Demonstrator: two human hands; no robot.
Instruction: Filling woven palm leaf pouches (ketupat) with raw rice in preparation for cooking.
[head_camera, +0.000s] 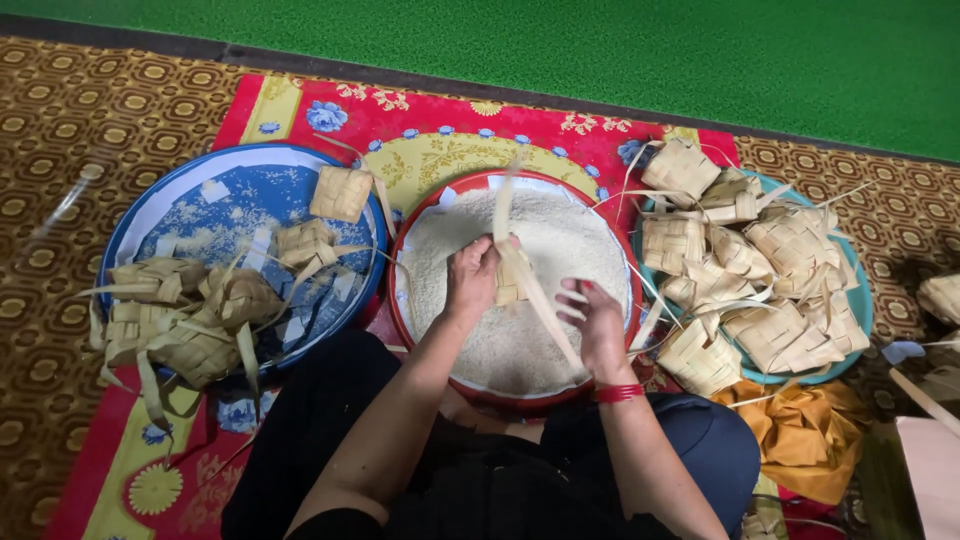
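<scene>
My left hand (472, 278) grips a small woven palm-leaf pouch (510, 284) over a red basin (612, 222) full of white rice (560, 250). Long loose leaf strips run from the pouch, one up toward the far rim and one down to the right. My right hand (596, 322) is beside the pouch with its fingers apart, touching the lower leaf strip (550, 320). A red band circles my right wrist (618, 393).
A blue tray (190, 205) on the left holds several woven pouches (190, 320). A teal tray (862, 310) on the right is piled with several more pouches (750, 270). All stand on a red patterned mat (300, 110). Yellow cloth (810, 430) lies lower right.
</scene>
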